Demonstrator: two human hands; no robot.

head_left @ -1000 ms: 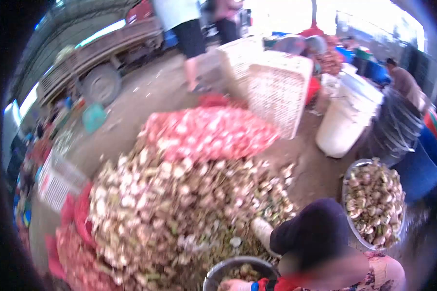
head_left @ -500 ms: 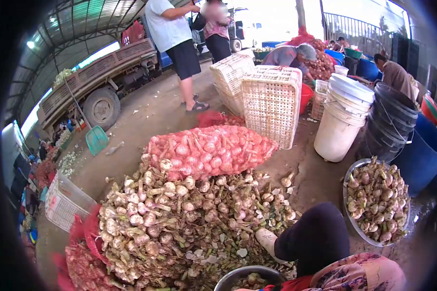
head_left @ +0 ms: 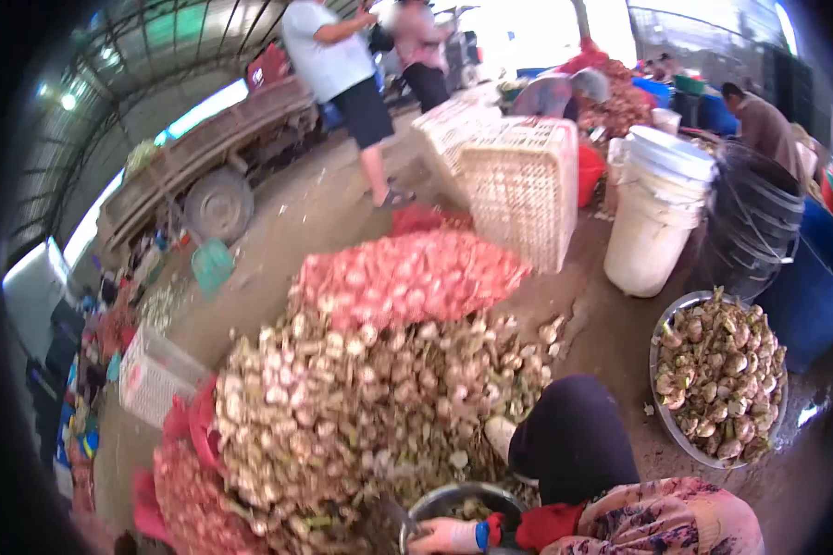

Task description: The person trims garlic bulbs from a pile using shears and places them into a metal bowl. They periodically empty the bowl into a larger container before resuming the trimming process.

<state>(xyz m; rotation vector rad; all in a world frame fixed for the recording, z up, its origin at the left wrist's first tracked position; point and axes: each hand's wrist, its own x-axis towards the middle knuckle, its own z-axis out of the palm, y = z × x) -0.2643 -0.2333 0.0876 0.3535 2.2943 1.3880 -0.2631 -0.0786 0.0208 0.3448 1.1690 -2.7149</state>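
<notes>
My right hand, in a pale pinkish glove with a blue cuff, is at the left rim of a metal bowl at the bottom edge. Its fingers look closed beside a blurred dark object; what they grip is unclear. Some garlic lies inside the bowl. My left hand is out of view. A large heap of garlic bulbs with stems spreads to the left and beyond the bowl. Across its far side lies a full red mesh sack.
A metal basin of garlic stands right of my bent knee. Behind are white buckets, black buckets, a blue tub and white crates. People stand near a truck; others bend at the back right.
My right hand has come into view at the metal bowl, with its red and floral sleeve stretched left. The view has tilted and shifted slightly, and is blurrier.
</notes>
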